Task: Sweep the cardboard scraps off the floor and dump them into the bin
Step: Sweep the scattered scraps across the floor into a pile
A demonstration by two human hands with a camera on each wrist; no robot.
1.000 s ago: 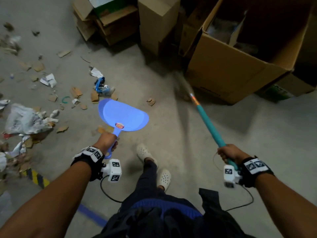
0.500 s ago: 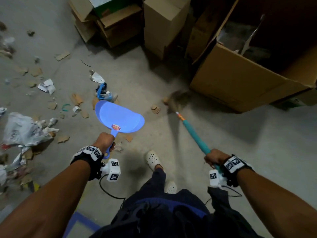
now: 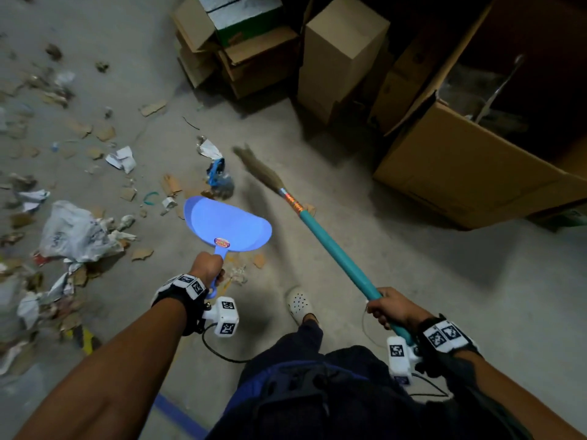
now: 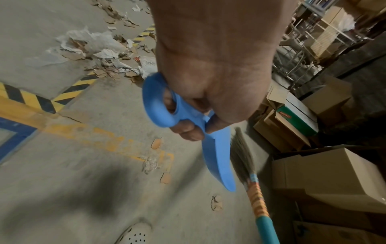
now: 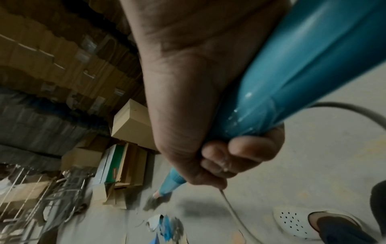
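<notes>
Swung leftward from the big open box (image 3: pixel 470 173) over the last second, the broom (image 3: pixel 336 258) now trails its blurred bristles beside the blue dustpan (image 3: pixel 228 223). A person's right hand (image 3: pixel 389 308) is wrapped round the teal handle; the left hand (image 3: pixel 206 268) grips the dustpan's handle, holding the pan above the concrete floor (image 3: pixel 397 242). Cardboard scraps (image 3: pixel 141 253) lie scattered toward the floor's left edge among crumpled paper and a plastic bag (image 3: pixel 74 231); one scrap (image 3: pixel 259 260) sits just beneath the pan.
</notes>
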